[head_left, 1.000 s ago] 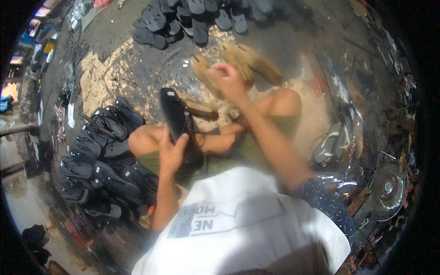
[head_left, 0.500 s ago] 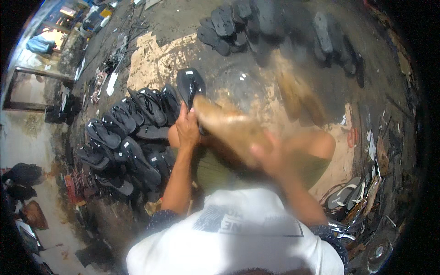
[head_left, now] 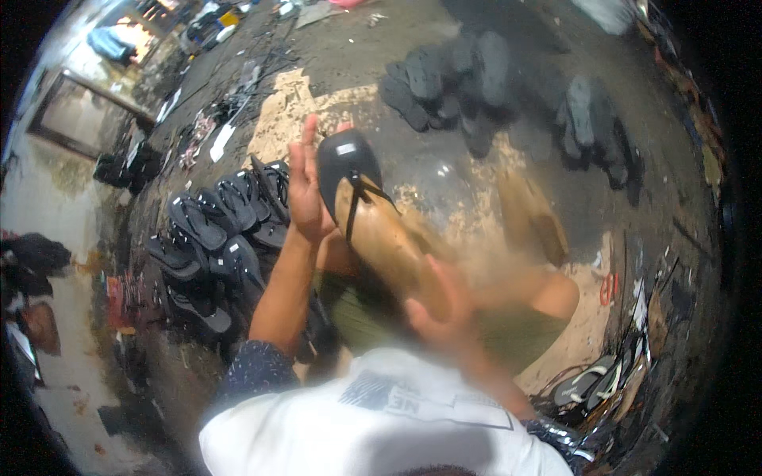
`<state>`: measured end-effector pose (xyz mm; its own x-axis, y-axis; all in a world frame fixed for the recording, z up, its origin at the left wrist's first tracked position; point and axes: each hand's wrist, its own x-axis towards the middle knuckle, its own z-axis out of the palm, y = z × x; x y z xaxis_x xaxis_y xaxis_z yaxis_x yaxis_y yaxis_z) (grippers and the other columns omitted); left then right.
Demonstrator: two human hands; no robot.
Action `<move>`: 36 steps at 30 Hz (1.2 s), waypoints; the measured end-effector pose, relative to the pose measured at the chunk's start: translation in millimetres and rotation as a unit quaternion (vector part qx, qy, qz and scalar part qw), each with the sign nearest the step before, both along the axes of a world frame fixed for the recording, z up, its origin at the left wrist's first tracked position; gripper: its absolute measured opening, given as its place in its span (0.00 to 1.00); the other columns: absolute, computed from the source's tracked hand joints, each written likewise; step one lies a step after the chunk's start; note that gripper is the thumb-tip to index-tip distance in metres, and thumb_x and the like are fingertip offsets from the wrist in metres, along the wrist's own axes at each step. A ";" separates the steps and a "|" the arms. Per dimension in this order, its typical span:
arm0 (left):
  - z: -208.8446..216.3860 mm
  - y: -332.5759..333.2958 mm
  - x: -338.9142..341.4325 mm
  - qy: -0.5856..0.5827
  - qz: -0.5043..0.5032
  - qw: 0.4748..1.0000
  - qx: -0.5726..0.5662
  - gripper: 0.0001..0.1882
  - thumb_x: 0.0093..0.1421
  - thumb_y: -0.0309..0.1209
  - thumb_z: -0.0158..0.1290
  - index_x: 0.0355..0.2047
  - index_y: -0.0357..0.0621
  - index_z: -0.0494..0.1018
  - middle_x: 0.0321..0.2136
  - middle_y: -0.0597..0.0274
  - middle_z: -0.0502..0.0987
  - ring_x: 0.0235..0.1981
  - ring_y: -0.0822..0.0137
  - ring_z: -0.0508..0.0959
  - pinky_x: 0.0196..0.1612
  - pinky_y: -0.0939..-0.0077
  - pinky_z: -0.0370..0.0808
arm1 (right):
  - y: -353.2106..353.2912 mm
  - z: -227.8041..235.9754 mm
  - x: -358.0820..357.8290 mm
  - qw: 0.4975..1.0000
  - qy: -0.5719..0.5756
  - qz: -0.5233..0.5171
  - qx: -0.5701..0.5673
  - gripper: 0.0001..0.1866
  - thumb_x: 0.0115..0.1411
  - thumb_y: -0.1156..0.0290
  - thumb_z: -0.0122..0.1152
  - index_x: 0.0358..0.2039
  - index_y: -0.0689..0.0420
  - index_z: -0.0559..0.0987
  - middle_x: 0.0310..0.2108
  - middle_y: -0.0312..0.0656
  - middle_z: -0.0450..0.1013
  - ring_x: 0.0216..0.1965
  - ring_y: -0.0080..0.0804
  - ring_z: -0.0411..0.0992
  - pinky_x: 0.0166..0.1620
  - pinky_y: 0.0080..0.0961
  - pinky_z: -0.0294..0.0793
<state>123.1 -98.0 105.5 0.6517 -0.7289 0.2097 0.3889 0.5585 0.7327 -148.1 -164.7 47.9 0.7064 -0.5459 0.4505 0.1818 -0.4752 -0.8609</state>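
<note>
Many black sandals (head_left: pixel 198 222), round-toed and smooth on top, overlap in a heap toward the left edge of the dark, grimy floor (head_left: pixel 373 59), several with a small white label. Just beyond them lies pale cardboard (head_left: pixel 278 115), ragged-edged and flecked with dark spots. A navy sleeve (head_left: pixel 250 369) with light squiggles covers the left upper arm, and the left hand (head_left: pixel 305 194) has its grip apart, straight fingers and palm set along the side of one black sandal (head_left: pixel 335 163). That sandal is raised in front of the lap, toe away from the body, with a white label near its rounded tip. Its thin, glossy Y-shaped strap (head_left: pixel 357 186) straddles the narrow end of a foot-shaped wooden form (head_left: pixel 385 230), yellow-brown, smooth and gently curved. The right hand (head_left: pixel 440 305), blurred, keeps its grip clamped on the wide end of the form. Toward the floor's far edge sit matte charcoal soles (head_left: pixel 480 67), flat and oblong. Farther right, more wooden forms (head_left: pixel 530 210) lie near the right knee, their outlines smeared. At the floor's right side are a small red looped object (head_left: pixel 609 289) and, nearer the body, grey footwear with pale straps (head_left: pixel 587 385).
</note>
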 end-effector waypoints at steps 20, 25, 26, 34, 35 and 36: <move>5.9 -14.4 -78.7 0.171 -0.027 0.982 -0.071 0.28 0.75 0.55 0.35 0.68 0.58 0.58 0.62 0.46 0.68 0.60 0.45 0.73 0.55 0.36 0.77 | 22.8 -13.0 -4.7 0.991 -0.040 -0.036 0.125 0.34 0.59 0.68 0.68 0.63 0.68 0.67 0.55 0.57 0.68 0.57 0.49 0.69 0.59 0.41 0.69; 7.5 -15.1 -91.4 0.119 -0.022 0.990 -0.071 0.29 0.74 0.57 0.33 0.69 0.61 0.54 0.64 0.45 0.64 0.61 0.44 0.71 0.54 0.40 0.79 | 30.2 -8.4 -2.8 0.985 -0.115 -0.047 0.119 0.33 0.59 0.68 0.68 0.61 0.68 0.67 0.55 0.56 0.66 0.56 0.48 0.68 0.59 0.40 0.69; 6.0 -16.2 -93.4 0.113 -0.017 0.991 -0.064 0.29 0.74 0.57 0.33 0.69 0.61 0.55 0.64 0.45 0.64 0.61 0.44 0.72 0.54 0.40 0.79 | 29.0 -3.9 -3.7 0.987 -0.119 -0.059 0.093 0.33 0.59 0.69 0.69 0.61 0.68 0.67 0.54 0.55 0.66 0.55 0.47 0.68 0.59 0.40 0.69; -45.8 -28.2 -96.6 0.057 0.087 0.974 0.203 0.36 0.73 0.53 0.43 0.72 0.50 0.45 0.65 0.46 0.63 0.61 0.48 0.71 0.61 0.52 0.73 | -3.4 -26.8 28.4 0.988 -0.026 -0.125 -0.082 0.36 0.51 0.75 0.72 0.61 0.63 0.69 0.54 0.54 0.67 0.54 0.49 0.66 0.58 0.43 0.65; -45.7 -30.7 -116.4 0.024 0.113 0.963 0.244 0.38 0.73 0.50 0.46 0.72 0.47 0.43 0.65 0.46 0.62 0.61 0.50 0.70 0.62 0.54 0.72 | -8.7 -37.1 29.3 0.987 -0.008 -0.132 -0.091 0.37 0.50 0.75 0.73 0.61 0.63 0.69 0.55 0.54 0.66 0.55 0.49 0.65 0.59 0.44 0.64; -84.0 -30.2 -118.4 -0.189 0.181 0.905 0.336 0.45 0.67 0.40 0.58 0.72 0.44 0.39 0.64 0.44 0.60 0.62 0.55 0.68 0.64 0.58 0.69 | -9.9 -49.6 34.3 0.987 0.004 -0.132 -0.094 0.38 0.48 0.76 0.73 0.61 0.63 0.69 0.55 0.55 0.66 0.56 0.50 0.64 0.60 0.45 0.63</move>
